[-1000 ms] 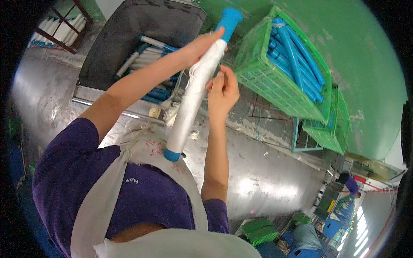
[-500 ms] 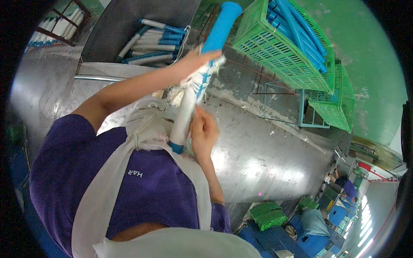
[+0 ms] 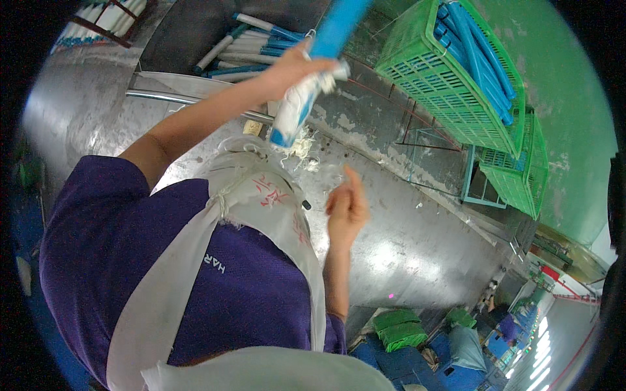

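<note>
My left hand grips a long blue bobbin tube around its middle, with its top running out of view. White yarn, bunched and loose, wraps the tube's lower part below my fingers. Blue plastic shows at its lower end. The tube tilts above the metal table, blurred by motion. To the right, my right hand is held up with nothing visible in it. Its index finger is stretched out and the other fingers are partly bent. Under the tube, loose white yarn scraps lie on the table.
A dark bin at the back left holds several white-and-blue tubes. At the back right, a green crate holds blue tubes, with another green crate beside it. A metal rail runs before the bin. Green bundles lie lower right.
The tube has been raised off my apron and up, away from my body, in my left hand. My right hand has come away from it, moving right, its index finger now extended.
</note>
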The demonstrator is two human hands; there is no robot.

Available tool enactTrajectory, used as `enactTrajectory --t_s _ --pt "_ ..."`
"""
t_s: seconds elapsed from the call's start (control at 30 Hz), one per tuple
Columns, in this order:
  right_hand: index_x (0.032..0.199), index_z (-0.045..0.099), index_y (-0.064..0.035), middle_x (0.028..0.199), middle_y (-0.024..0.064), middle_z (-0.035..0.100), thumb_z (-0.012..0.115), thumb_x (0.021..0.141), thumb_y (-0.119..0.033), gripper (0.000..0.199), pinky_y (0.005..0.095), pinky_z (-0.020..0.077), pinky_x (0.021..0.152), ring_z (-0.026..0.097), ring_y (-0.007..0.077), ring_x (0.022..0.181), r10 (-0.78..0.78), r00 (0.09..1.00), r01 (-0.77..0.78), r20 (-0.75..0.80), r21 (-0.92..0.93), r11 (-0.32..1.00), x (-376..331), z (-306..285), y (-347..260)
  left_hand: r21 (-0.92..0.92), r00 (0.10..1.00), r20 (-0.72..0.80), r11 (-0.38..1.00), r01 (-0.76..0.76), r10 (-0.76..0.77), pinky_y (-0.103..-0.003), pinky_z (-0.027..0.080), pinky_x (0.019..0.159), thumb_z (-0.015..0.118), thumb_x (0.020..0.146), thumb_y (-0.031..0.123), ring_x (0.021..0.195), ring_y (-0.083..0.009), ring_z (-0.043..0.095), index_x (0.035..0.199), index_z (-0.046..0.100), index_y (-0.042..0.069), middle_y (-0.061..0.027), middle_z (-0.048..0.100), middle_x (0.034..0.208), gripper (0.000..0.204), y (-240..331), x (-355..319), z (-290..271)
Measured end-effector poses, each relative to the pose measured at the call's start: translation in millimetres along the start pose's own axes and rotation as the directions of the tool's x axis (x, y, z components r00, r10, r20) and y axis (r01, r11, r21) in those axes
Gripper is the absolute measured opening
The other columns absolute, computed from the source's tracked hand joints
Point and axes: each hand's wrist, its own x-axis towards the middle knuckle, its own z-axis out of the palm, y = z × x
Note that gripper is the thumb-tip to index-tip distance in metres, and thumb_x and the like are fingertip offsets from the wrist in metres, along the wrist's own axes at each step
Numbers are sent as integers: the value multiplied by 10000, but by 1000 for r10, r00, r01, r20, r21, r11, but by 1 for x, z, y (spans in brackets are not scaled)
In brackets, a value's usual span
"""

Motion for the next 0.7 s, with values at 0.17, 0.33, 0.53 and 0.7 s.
enactTrajectory --t_s 0.17,0.33,0.53,0.7 --pt "1145 564 -32 756 69 551 586 802 -32 344 320 448 599 506 199 638 -469 705 671 532 -714 199 76 -47 -53 470 849 457 738 -484 266 -364 470 880 772 672 333 1022 -325 587 1367 325 9 -202 570 1159 887 -43 -38 58" --pt "980 556 -24 801 78 540 724 629 -118 401 368 445 761 539 238 784 71 595 766 801 -538 -352 93 -75 -59 269 568 822 854 -444 36 -413 466 839 741 678 292 1035 -357 558 1376 315 76 -196 546 1171 846 -56 -65 90" --pt "809 519 -71 786 82 560 790 572 -210 386 362 478 695 574 249 791 172 864 500 473 -769 -399 63 -123 -33 570 580 808 396 -720 -107 -510 387 831 733 639 236 1086 -354 460 1345 339 103 -168 493 1132 819 -145 -29 50" --pt "830 509 -70 779 63 561 767 643 -330 411 352 512 635 592 230 742 84 976 218 202 -869 -444 39 -128 6 743 810 477 650 -162 -343 -539 246 1030 750 709 427 1296 -382 248 1445 123 81 -187 282 1386 1027 -163 -11 54"
